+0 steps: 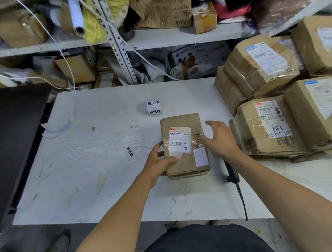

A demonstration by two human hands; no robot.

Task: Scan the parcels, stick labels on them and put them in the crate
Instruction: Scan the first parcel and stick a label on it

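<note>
Head view shows my left hand (160, 162) gripping the near left edge of the parcel (185, 146), thumb pressed on its top beside the shipping label (179, 142). My right hand (220, 139) hovers over its right edge, fingers spread and holding nothing. That small taped cardboard box lies flat mid-table (102, 131), near the scanner (232, 172). It looks stiff and probably light; I would grasp it by both long sides.

white worktable (95, 143) | cluttered metal shelving (174, 35) | tiled floor (288, 233)
</note>
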